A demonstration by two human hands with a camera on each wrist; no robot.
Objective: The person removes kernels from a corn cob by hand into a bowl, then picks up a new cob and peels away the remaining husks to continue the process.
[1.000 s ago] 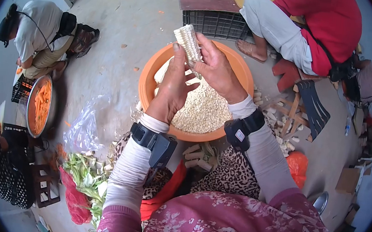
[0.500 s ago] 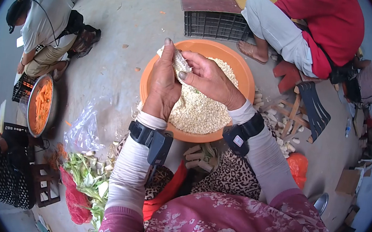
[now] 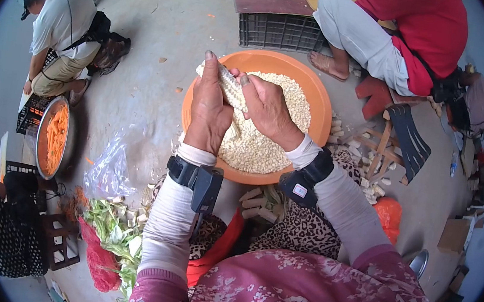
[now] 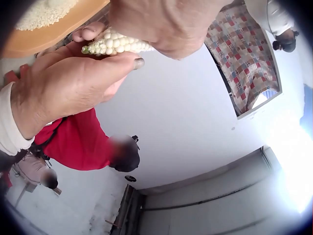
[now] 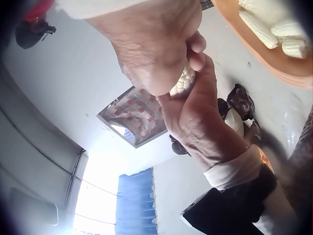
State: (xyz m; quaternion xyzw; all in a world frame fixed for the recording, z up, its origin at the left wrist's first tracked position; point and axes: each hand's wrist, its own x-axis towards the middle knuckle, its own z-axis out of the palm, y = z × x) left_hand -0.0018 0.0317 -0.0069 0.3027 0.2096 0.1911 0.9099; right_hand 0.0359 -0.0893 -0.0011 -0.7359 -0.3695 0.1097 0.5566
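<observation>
Both hands are on one ear of white corn, held tilted above the orange basin. My left hand grips its lower side, with the thumb laid along it. From the other side, my right hand holds the near end, thumb pressing on the kernels. The left wrist view shows rows of plump kernels on the ear between the two hands. Loose white kernels fill much of the basin. More ears lie inside it by the wall, in the right wrist view.
Bare cobs lie before the basin, with more around a wooden stool frame at right. Green husks and a clear plastic bag are at left. A metal bowl of carrots stands farther left. Other people sit around.
The ear has come down and toward the left, tilting over the basin. The right hand has shifted its grip, and its thumb has moved up the ear.
</observation>
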